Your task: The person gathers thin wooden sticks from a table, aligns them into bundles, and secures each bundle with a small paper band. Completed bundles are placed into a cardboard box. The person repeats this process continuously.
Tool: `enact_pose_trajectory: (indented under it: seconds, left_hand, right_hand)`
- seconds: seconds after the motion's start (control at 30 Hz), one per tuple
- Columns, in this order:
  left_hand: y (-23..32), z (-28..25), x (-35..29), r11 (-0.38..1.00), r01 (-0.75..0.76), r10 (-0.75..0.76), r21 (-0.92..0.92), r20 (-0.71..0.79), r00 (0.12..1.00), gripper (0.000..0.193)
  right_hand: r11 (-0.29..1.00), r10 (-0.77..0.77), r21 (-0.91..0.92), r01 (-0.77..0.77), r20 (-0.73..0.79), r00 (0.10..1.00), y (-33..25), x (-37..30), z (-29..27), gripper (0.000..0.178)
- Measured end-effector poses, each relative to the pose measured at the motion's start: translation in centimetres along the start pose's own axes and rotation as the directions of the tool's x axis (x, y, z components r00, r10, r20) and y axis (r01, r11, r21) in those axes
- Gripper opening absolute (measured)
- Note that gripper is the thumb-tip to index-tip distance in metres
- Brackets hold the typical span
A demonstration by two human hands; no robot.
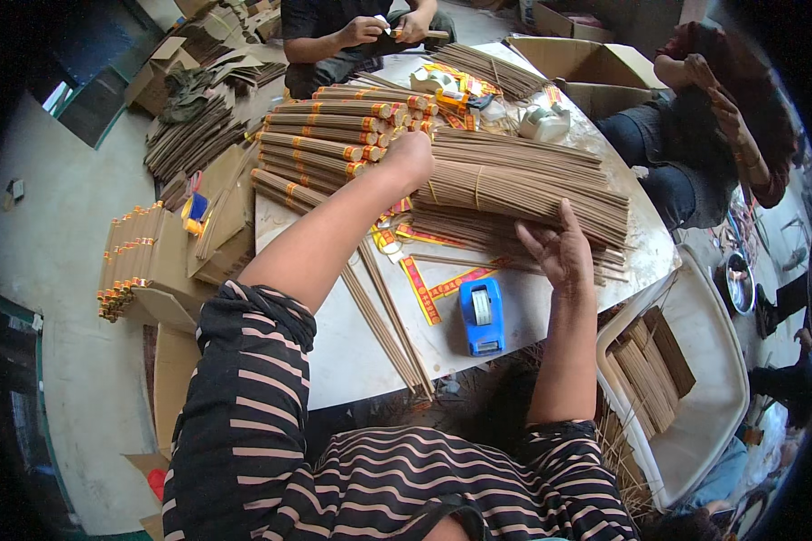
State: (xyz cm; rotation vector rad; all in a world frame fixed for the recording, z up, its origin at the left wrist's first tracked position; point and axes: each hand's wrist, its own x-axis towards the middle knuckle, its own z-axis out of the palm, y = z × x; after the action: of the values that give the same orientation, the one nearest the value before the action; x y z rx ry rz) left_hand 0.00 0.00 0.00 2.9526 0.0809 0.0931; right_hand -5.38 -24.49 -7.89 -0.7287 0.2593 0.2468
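Note:
A thick bundle of brown incense sticks (514, 191), tied with a thin band, lies across the table in front of me. My left hand (410, 162) is closed around its left end. Beside its near edge, toward the right end, my right hand (559, 252) has its fingers apart; whether they touch the sticks I cannot tell. More loose sticks (532, 155) lie behind and under the bundle. Finished bundles with red-and-yellow bands (320, 135) are stacked to the left of my left hand. Red-and-yellow paper strips (419, 293) and a blue tape dispenser (482, 316) lie nearer to me.
At the right a white tub (722, 361) holds more sticks. Cardboard boxes (167, 261) stand left of the table (334, 352). One person (334, 41) works across it, another (686, 171) sits at the right. A white tape dispenser (546, 122) sits at the far side.

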Motion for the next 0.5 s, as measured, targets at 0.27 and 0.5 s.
enact_pose_trajectory:
  seconds: [0.27,0.5]
  left_hand:
    - [-0.4,0.3,-0.1,0.998,0.007,-0.008,-0.060,-0.016,1.000,0.019]
    - [-1.8,0.6,-0.2,0.986,0.023,-0.027,-0.165,-0.024,0.999,0.016]
  right_hand:
    - [0.750,-0.339,-0.505,0.427,0.261,0.904,0.0,-2.0,1.5,0.025]
    - [-0.454,-0.495,-0.805,0.382,0.585,0.643,2.0,-1.1,1.7,0.091]
